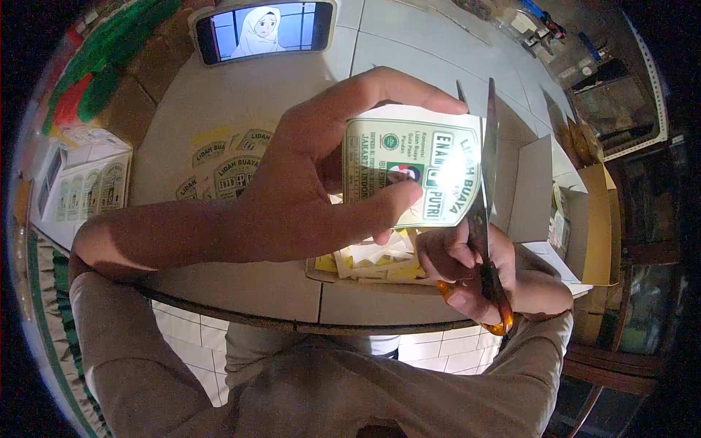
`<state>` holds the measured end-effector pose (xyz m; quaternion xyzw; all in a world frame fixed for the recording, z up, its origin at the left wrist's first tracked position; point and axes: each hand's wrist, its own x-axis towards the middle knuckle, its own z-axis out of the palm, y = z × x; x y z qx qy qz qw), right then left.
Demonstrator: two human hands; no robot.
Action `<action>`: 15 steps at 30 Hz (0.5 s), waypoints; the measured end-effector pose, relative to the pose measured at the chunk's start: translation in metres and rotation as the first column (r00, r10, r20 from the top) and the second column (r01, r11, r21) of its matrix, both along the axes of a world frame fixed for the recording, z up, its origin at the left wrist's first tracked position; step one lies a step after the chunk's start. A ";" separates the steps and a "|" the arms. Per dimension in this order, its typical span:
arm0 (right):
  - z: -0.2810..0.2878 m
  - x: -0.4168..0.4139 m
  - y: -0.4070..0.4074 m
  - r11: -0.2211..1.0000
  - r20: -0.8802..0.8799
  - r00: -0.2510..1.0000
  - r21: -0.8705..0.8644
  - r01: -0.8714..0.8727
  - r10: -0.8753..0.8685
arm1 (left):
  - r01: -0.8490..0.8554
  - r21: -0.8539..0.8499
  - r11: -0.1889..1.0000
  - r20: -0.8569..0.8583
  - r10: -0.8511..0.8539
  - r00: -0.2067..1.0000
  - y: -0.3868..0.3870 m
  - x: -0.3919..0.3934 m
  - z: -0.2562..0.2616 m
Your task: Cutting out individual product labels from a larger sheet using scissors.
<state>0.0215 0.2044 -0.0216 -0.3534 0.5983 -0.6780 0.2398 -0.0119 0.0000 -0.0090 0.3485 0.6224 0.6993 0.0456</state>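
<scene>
My left hand (pixel 323 186) pinches a printed paper label (pixel 372 159), thumb on its face and fingers around its far edge. In my right hand (pixel 476 268) is a pair of scissors (pixel 478 219) with orange handles. Its blades point away from me and stand apart, one along the label's right edge. A strong glare covers part of the print. Beneath my hands, a shallow box (pixel 350 278) holds paper scraps (pixel 378 260) in white and yellow. Several cut labels (pixel 235 172) lie on the tiled table, left of the box and partly behind my left hand.
A phone (pixel 263 30) showing a cartoon stands at the far side. Uncut label sheets (pixel 93 186) lie at the left edge. At the right is an open cardboard box (pixel 597 224) with labels inside. The table's near edge (pixel 274 323) curves before my body.
</scene>
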 end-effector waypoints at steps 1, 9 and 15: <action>0.000 0.000 0.000 1.000 0.016 1.000 -0.004 0.001 -0.001 | 0.000 0.000 1.000 0.000 0.000 1.000 0.000 0.000 0.002; 0.002 0.001 0.002 0.998 -0.015 0.999 0.057 0.035 -0.034 | 0.025 0.004 1.000 0.034 -0.026 0.999 0.000 -0.001 0.000; 0.002 0.001 0.002 0.996 -0.025 0.999 0.080 0.049 -0.047 | 0.012 0.011 1.000 0.028 -0.013 1.000 -0.001 -0.001 0.000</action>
